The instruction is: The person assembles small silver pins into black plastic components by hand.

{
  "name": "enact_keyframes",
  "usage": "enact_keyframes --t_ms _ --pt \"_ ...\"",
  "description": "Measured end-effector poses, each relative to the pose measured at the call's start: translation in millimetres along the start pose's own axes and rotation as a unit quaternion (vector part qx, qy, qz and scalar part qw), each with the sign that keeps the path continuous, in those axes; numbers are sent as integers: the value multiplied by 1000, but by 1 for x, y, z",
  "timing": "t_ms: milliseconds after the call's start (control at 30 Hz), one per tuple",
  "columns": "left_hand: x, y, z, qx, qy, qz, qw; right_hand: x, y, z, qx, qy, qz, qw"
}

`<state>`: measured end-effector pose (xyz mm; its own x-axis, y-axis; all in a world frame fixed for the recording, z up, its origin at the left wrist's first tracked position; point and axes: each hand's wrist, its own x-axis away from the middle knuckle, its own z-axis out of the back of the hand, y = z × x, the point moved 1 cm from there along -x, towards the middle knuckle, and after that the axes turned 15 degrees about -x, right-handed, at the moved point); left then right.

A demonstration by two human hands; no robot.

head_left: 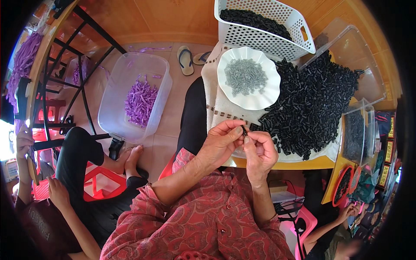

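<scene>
Leftmost, on the floor: translucent bin [162, 71] holding purple strips [141, 102]. Next, left hand [225, 136]: thumb and forefinger pinching a small dark piece [244, 129] just beyond the near edge of the tabletop [299, 164]. White scalloped plate [272, 96], farther off, carries clear bits [245, 76]. Right hand [260, 151]: thumb and forefinger closed at the same piece's near end. Far side: perforated white basket [264, 38], partly filled with black pieces. Right: broad loose heap of black pieces [307, 108]. Progress, judged: one piece in work, many apparently left; cannot tell which, if any, are finished.
</scene>
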<state>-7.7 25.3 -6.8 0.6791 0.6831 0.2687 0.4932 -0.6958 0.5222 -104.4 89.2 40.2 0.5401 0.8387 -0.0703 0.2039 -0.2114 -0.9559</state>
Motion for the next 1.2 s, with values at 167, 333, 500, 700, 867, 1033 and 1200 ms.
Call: enact_keyframes --t_ms 167,333,500,700,867,1033,1200 --pt "0 -2 2 3 -1 -13 1000 2 5 1 9 9 7 1000" --pt "-1 -2 4 7 -4 -14 1000 2 3 0 34 -4 17 999" --pt "0 0 3 7 -4 -18 1000 1 5 3 44 -25 24 998" --pt "0 -2 4 7 -19 -21 1000 0 4 2 14 -7 1 1000" --pt "1 -2 1 -3 -9 -32 999 2 7 0 36 4 31 999" --pt "1 -2 1 -21 -3 -43 999 2 9 4 136 -21 79 987" --pt "2 -2 1 -31 -2 -51 998 0 8 2 122 4 78 989"
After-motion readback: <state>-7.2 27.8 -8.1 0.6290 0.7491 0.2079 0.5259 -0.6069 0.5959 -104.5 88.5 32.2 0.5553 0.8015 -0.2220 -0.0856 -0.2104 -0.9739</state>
